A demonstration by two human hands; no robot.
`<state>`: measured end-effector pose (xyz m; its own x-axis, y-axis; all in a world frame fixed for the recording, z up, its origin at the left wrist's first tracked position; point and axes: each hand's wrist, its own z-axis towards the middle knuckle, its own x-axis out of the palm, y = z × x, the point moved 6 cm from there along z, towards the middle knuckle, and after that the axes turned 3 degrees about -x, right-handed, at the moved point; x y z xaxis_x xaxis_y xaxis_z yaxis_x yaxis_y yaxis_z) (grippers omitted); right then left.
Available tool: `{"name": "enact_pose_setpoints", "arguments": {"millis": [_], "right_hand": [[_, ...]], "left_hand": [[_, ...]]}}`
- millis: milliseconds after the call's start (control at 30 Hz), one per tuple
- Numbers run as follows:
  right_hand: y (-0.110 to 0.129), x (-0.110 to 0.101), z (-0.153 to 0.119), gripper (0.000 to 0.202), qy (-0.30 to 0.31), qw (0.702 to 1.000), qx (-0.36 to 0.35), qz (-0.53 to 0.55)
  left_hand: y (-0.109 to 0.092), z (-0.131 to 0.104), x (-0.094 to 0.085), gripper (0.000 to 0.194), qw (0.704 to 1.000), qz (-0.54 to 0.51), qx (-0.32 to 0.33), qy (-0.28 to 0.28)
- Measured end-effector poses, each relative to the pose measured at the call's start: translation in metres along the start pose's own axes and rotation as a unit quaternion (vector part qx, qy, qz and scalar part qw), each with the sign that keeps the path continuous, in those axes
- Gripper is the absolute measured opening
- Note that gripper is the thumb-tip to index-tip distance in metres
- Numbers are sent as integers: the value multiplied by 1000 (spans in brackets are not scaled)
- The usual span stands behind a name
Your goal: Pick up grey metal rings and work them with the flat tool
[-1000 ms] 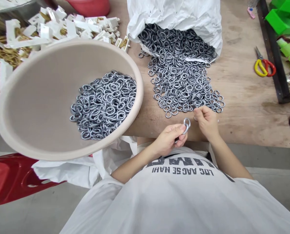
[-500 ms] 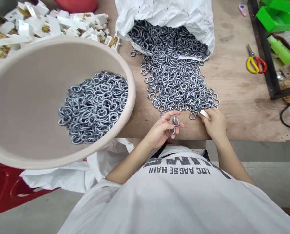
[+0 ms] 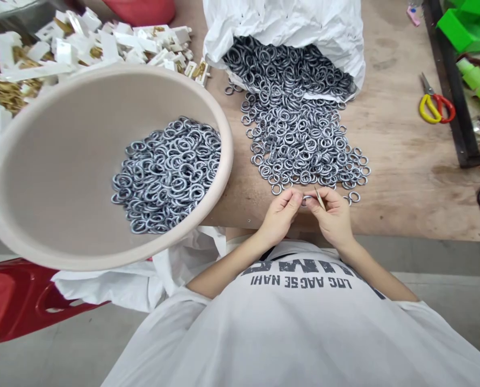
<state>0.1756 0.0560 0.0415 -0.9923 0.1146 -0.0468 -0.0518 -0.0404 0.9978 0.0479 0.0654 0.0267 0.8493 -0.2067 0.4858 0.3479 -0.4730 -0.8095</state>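
Note:
At the table's front edge my two hands meet over one grey metal ring (image 3: 306, 198). My left hand (image 3: 279, 217) pinches that ring from the left; whether other rings sit inside its curled fingers is hidden. My right hand (image 3: 333, 219) is closed on a thin, flat metal blade (image 3: 319, 199), its tip pointing up and away, while the thumb reaches the ring. Just beyond the hands spreads a pile of loose grey rings (image 3: 300, 134), spilling from a white sack (image 3: 284, 21) that lies on its side.
On the left stands a large beige basin (image 3: 62, 161) with a heap of rings inside. Behind it are white plastic and brass-coloured parts (image 3: 110, 48) and a red bowl (image 3: 143, 11). Scissors (image 3: 435, 105) lie at right, near a dark metal frame (image 3: 451, 80) and a green bin (image 3: 467, 29).
My right hand has moved left from the pile's edge, bringing the blade to my left hand. The left fingers, spread before with rings hanging on them, have now closed. The view has shifted slightly.

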Motion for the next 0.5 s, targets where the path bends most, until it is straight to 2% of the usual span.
{"name": "enact_pose_setpoints", "arguments": {"millis": [133,267,400,500], "right_hand": [[-2,-3,5,27,3,1000,-25,-8],[-1,3,7,25,10,998,-60,-5],[3,6,8,26,13,998,-61,-29],[12,5,7,26,30,996,-72,-43]], "left_hand": [[5,1,3,44,999,-15,-26,32],[10,0,10,45,995,-39,-63,63],[4,-3,8,36,993,-77,-68,50],[-1,-3,4,35,996,-68,-45,27]]}}
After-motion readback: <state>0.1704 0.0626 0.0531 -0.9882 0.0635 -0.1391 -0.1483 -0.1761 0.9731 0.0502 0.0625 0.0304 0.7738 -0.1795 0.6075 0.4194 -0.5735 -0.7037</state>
